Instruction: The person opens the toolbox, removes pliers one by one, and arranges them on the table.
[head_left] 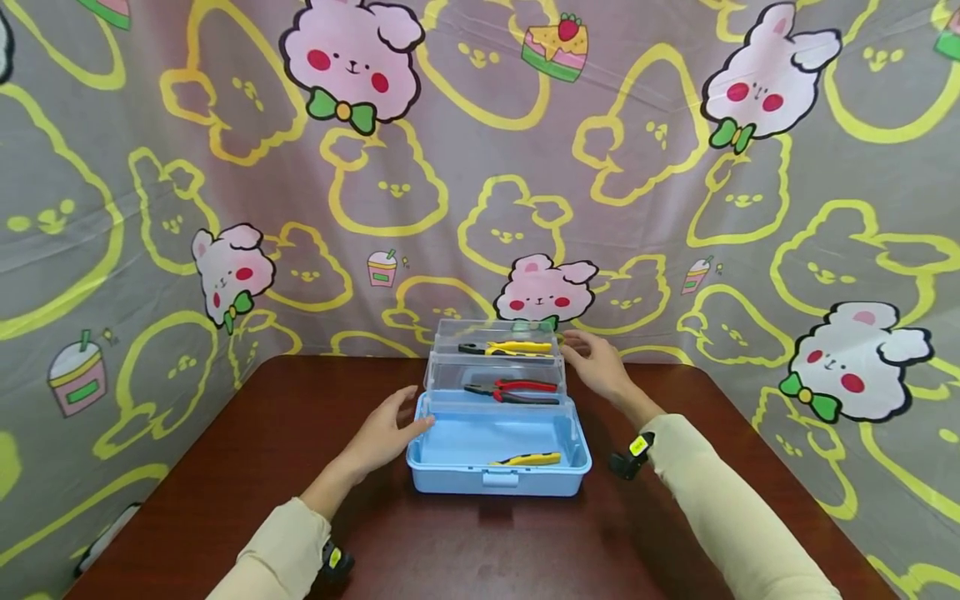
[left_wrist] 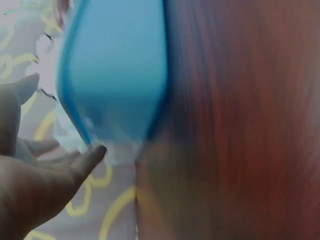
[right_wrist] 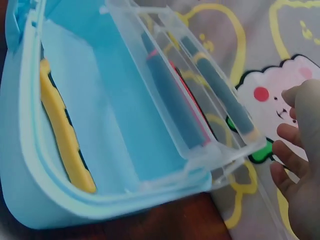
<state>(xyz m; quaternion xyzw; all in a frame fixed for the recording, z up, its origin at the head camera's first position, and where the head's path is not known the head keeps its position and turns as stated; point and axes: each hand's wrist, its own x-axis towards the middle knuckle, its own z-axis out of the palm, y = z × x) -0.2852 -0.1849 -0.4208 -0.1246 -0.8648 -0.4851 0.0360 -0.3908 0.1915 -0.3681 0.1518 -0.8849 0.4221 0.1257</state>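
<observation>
A light blue toolbox (head_left: 457, 481) stands on the table with its two clear trays raised at the back. Pliers with yellow handles (head_left: 519, 346) lie in the upper tray, and pliers with red and black handles (head_left: 527, 386) in the lower one. Inside the base, along the front wall, is a yellow-and-black handled tool (right_wrist: 65, 130), its far end hidden. My left hand (head_left: 388, 429) is beside the box's left rim, fingers extended and thumb overlapping the rim. By the right end of the upper tray is my right hand (head_left: 597, 365), fingers loosely bent and holding nothing.
The box sits near the back of a dark brown table (head_left: 315, 433). Behind and at both sides hangs a grey curtain (head_left: 465, 150) with rabbit prints. A latch (head_left: 500, 479) is on the box's front. Small black devices are strapped to both wrists.
</observation>
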